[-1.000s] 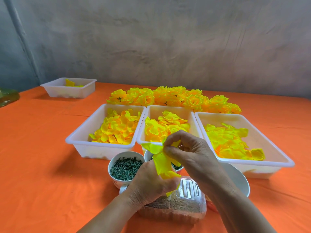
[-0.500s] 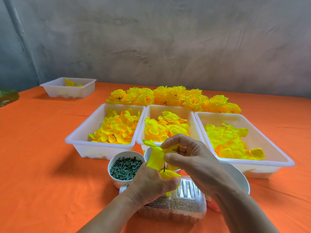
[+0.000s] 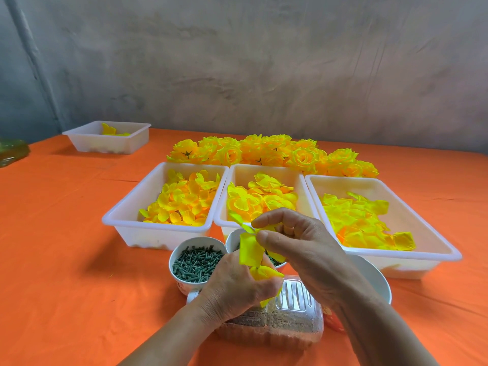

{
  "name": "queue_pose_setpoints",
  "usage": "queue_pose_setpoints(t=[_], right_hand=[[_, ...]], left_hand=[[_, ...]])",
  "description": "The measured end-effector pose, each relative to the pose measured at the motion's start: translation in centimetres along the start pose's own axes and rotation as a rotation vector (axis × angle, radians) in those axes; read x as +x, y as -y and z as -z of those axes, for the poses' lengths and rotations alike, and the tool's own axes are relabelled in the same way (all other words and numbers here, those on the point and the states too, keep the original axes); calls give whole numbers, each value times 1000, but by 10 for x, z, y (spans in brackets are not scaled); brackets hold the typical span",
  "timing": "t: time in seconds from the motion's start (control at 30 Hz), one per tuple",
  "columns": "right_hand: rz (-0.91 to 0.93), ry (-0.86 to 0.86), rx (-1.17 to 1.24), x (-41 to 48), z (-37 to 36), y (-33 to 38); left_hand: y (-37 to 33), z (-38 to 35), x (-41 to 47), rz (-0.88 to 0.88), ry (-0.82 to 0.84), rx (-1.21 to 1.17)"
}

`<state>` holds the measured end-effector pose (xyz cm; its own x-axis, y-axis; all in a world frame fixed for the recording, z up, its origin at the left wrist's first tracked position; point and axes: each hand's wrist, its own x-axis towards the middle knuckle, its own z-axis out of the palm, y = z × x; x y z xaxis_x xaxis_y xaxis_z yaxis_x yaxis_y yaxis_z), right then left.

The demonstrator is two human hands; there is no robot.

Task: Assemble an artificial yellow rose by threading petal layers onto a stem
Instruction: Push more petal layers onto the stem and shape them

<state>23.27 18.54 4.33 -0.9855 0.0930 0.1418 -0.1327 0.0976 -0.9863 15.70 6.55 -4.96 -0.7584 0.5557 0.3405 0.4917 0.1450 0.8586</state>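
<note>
My left hand (image 3: 235, 283) is curled round a partly built yellow rose (image 3: 264, 273); its stem is hidden inside the fist. Just above it, my right hand (image 3: 298, 239) pinches a yellow petal layer (image 3: 249, 250) between thumb and forefinger, and the layer hangs down onto the rose. Three white trays hold loose yellow petals: the left tray (image 3: 126, 217), the middle tray (image 3: 264, 170) and the right tray (image 3: 412, 257). A white cup of dark green stems (image 3: 196, 262) stands left of my hands.
Finished yellow roses (image 3: 272, 154) lie in a row behind the trays. A second cup (image 3: 233, 240) and a white bowl (image 3: 377, 281) sit partly hidden by my hands. A clear plastic box (image 3: 280, 320) is under my wrists. A small tray (image 3: 108, 138) stands far left on the orange cloth (image 3: 66, 260).
My right hand has pulled the petal layer lower, closer to the rose in my left hand. The left hand has stayed in place.
</note>
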Motion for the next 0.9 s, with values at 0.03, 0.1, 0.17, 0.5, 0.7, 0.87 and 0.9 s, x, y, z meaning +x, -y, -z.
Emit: queue_pose_setpoints(t=[0.03, 0.1, 0.17, 0.5, 0.7, 0.87, 0.9], right_hand=[[-1, -11, 10, 1, 0, 0], [4, -37, 29, 2, -1, 0], [22, -58, 2, 2, -1, 0], [76, -83, -26, 1, -2, 0], [77, -93, -50, 2, -4, 5], [69, -83, -71, 1, -5, 4], [68, -76, -75, 1, -5, 3]], left_hand=[[1, 0, 0, -4, 2, 16], [3, 0, 0, -6, 11, 7], [5, 0, 0, -11, 12, -10], [1, -2, -1, -12, -8, -65], [-2, -1, -1, -6, 5, -78], [-2, 0, -1, -15, 19, -61], [-2, 0, -1, -15, 24, -60]])
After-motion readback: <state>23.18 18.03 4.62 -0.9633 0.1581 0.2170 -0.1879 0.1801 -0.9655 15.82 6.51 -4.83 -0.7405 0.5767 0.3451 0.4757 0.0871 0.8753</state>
